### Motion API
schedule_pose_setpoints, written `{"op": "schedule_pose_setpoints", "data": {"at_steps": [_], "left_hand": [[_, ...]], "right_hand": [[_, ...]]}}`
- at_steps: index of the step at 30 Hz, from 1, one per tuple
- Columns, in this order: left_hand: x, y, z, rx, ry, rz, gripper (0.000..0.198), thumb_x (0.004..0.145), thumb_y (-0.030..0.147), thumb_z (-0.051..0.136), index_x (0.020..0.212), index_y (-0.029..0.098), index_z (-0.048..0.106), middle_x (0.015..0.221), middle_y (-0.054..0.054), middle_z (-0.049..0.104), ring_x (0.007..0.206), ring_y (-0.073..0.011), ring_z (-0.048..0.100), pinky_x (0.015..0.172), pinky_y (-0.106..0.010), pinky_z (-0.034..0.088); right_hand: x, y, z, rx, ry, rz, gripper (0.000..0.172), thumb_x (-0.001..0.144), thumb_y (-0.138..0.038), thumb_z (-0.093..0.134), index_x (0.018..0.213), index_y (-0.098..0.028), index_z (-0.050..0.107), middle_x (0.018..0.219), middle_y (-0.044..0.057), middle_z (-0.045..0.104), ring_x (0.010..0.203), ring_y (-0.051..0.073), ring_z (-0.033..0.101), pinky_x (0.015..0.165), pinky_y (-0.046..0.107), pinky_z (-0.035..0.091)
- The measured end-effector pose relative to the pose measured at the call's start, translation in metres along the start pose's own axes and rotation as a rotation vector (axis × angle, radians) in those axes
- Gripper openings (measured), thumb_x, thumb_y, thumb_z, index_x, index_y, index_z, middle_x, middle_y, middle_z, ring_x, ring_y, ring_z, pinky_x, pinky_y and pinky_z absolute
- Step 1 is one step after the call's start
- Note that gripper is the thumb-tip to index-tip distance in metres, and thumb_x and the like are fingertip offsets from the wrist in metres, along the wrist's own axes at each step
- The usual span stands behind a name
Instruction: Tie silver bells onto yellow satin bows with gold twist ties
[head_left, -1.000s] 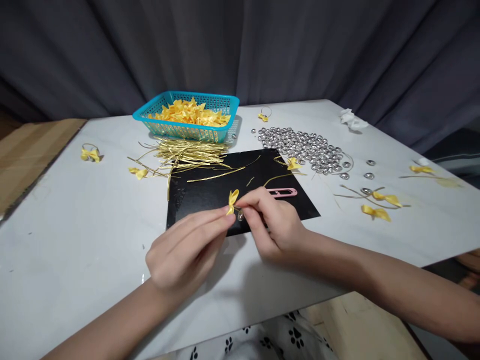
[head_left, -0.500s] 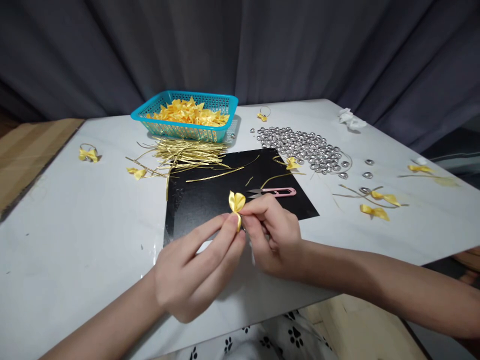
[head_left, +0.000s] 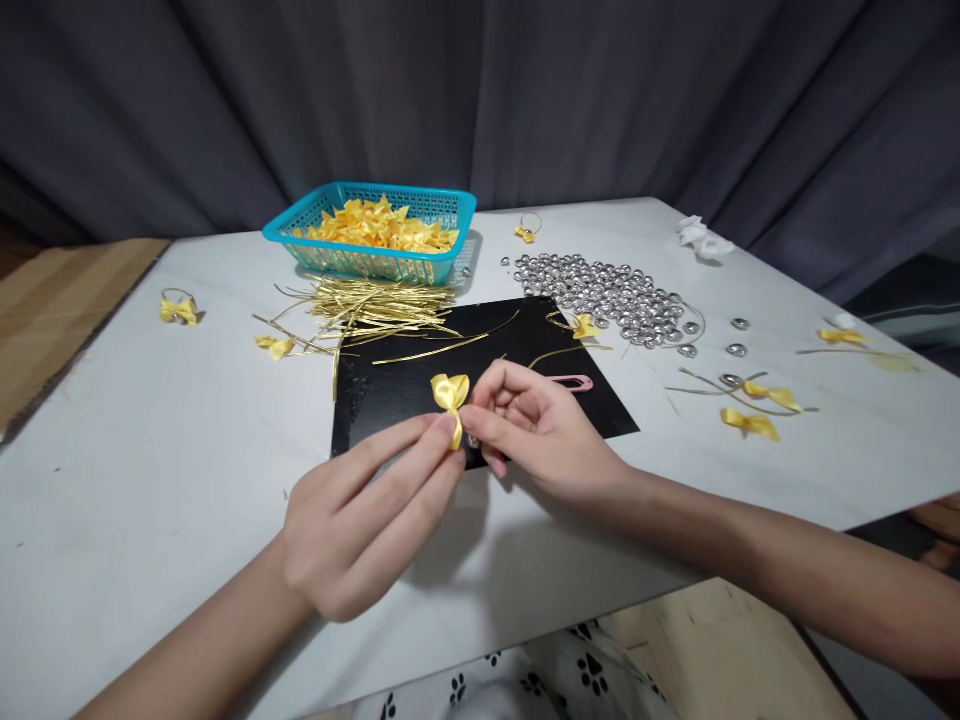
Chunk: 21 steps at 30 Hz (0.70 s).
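The yellow bow (head_left: 450,392) has shifted leftward, pinched by the left fingers (head_left: 420,464); right fingers (head_left: 495,428) half curled beside it, grip unclear.

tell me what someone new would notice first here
The eye likely goes first to the turquoise basket of bright yellow bows at the back of the white table. Next comes the glittering spread of silver beads, behind and to the right of the black sheet. Front and centre, the left hand pinches a single bow, the right hand close against it.
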<state>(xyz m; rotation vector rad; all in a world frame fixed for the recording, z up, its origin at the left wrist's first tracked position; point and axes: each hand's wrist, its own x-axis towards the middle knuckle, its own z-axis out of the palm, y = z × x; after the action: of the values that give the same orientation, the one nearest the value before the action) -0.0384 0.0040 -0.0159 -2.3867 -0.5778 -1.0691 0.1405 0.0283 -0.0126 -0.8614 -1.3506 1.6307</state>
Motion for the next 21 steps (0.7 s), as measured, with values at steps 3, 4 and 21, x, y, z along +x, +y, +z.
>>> {"op": "schedule_pose_setpoints", "data": {"at_steps": [3,4,21], "left_hand": [[-0.002,-0.003,0.003,-0.009,0.019,0.013,0.017,0.082,0.003,0.052,0.093,0.005,0.065,0.095,-0.014,0.072,0.099,-0.0210,0.065,0.085,-0.029,0.057],[-0.002,-0.004,0.004,-0.015,0.022,0.015,0.017,0.082,0.003,0.053,0.094,0.005,0.065,0.097,-0.014,0.072,0.100,-0.0211,0.064,0.086,-0.029,0.057],[-0.012,-0.006,-0.001,-0.061,-0.040,-0.052,0.039,0.082,0.004,0.055,0.118,0.018,0.060,0.115,-0.006,0.068,0.102,-0.0207,0.065,0.087,-0.031,0.058]], "right_hand": [[-0.004,-0.002,0.000,-0.081,0.005,-0.130,0.018,0.084,-0.025,0.057,0.074,-0.018,0.044,0.063,-0.007,0.042,0.049,0.004,0.036,0.045,0.018,0.030],[-0.006,-0.002,0.000,-0.096,-0.013,-0.164,0.014,0.087,-0.021,0.052,0.076,-0.018,0.043,0.065,-0.006,0.041,0.052,0.005,0.036,0.047,0.019,0.030],[-0.001,0.003,-0.002,0.111,-0.152,-0.053,0.003,0.083,-0.016,0.056,0.084,-0.016,0.053,0.066,-0.004,0.059,0.058,0.005,0.059,0.059,0.018,0.049]]}}
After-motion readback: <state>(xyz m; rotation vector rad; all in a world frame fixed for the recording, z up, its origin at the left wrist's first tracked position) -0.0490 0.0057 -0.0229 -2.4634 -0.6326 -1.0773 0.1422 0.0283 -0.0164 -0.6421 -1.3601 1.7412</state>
